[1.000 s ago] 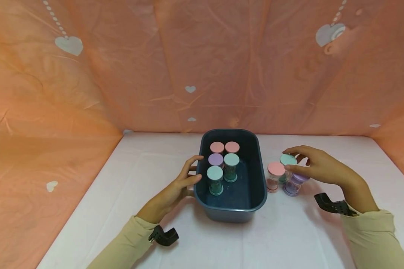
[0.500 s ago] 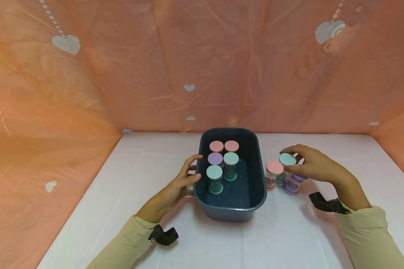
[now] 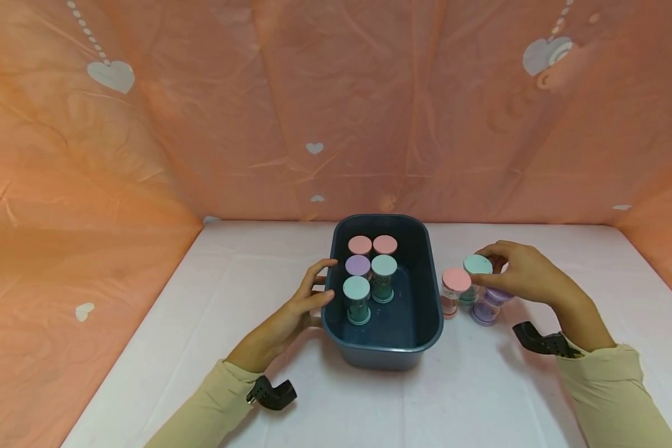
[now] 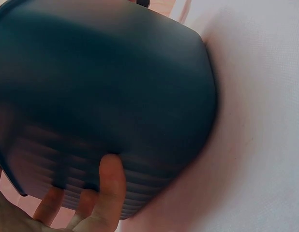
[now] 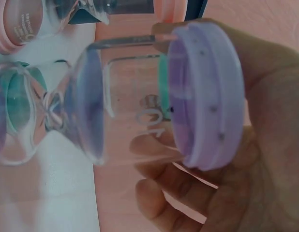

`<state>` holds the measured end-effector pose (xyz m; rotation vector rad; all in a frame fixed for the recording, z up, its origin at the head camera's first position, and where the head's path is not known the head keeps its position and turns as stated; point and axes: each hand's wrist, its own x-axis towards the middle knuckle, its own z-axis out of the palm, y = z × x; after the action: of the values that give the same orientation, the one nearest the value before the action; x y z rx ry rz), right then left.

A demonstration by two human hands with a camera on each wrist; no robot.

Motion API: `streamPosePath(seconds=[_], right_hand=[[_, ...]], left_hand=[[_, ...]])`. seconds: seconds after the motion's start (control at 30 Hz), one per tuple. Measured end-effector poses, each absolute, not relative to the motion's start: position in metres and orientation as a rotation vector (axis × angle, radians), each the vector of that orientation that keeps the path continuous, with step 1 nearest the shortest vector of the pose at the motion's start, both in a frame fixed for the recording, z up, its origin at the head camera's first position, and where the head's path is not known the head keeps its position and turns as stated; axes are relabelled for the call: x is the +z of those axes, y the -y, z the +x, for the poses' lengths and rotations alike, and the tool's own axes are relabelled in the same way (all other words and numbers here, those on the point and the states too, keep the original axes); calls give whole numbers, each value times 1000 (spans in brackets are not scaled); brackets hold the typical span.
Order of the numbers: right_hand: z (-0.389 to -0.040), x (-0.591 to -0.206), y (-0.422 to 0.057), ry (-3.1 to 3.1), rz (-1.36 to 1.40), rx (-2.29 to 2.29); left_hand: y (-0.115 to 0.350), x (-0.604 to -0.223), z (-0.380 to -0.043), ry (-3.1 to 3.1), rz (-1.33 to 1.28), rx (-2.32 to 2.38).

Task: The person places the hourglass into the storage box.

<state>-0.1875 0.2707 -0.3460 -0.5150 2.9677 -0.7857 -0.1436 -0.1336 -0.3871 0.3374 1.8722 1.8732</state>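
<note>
My left hand (image 3: 288, 311) rests straight fingers against the ribbed side wall of a dark blue plastic bin (image 4: 106, 87), one fingertip at its rim. My right hand (image 3: 523, 270) pinches the mint cap of a sand timer (image 3: 477, 264) standing to the right of the bin, thumb in front and a finger behind. Close by are a pink-capped sand timer (image 3: 456, 280) and a purple-capped sand timer (image 5: 207, 96); in the right wrist view the purple one hides much of the mint one. Inside the bin stand several more sand timers, capped in pink, purple (image 3: 358, 266) and mint (image 3: 356, 288).
A white cloth (image 3: 246, 249) covers the tabletop. Behind and at the sides hangs an orange sheet (image 3: 369, 112) printed with pale hearts. Each wrist wears a black strap (image 3: 546, 342) that sticks out over the table.
My right hand has shifted slightly left, with its grip on the mint-capped sand timer. The pink-capped timer stands slightly further left too. My left hand stays at the bin.
</note>
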Motion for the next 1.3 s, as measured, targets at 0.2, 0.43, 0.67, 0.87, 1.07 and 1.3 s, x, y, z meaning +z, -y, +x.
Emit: streamPosePath(seconds=[0.2,0.43,0.67,0.87,1.07,1.3], right_hand=[[-186,-343,-274,-3021,-400,-806],[-185,-339,-276,-3095,-382,-857],[-183,-335,-276,-3165,-386,-901],[-180,-332,-278,-3174,-304,-903],[-177,-328,-279,-3220,-256,-943],[-174,-325,-278,-3273,-264,-1018]], left_hand=[[132,-387,-145,-1879,361,1871],[132,-386,-145,-1881,369,1872],[133,-386,-144,-1885,356,1876],[133,-386,-144,-1877,372,1883],[132,-385,-144,-1881,363,1871],[133,-386,-143,-1895,342,1867]])
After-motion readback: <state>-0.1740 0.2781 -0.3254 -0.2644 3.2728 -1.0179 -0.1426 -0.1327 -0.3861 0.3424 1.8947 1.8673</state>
